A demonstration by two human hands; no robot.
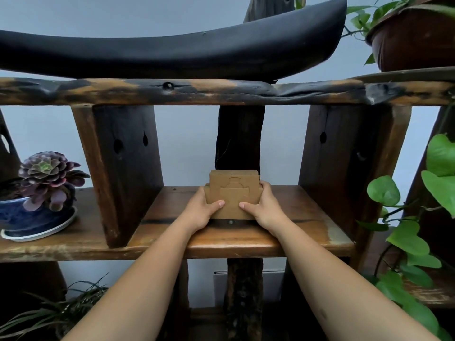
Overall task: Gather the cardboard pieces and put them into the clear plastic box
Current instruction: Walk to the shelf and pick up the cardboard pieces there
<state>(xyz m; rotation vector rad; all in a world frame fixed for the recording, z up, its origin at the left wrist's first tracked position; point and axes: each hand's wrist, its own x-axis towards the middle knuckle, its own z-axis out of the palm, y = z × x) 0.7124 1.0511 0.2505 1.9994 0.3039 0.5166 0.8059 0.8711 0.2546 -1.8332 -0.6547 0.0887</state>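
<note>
A stack of brown cardboard pieces (233, 190) stands upright on the middle wooden shelf (221, 242), its front piece cut with a cross-like outline. My left hand (200, 211) grips the stack's left side, thumb on the front face. My right hand (262, 209) grips the right side the same way, fingers wrapped behind. No clear plastic box shows in this view.
A purple succulent (46, 178) in a blue pot on a white saucer sits at the shelf's left. Thick wooden uprights (123, 168) flank the bay. A black curved object (172, 52) lies on the upper shelf. Leafy vines (418, 217) hang at right.
</note>
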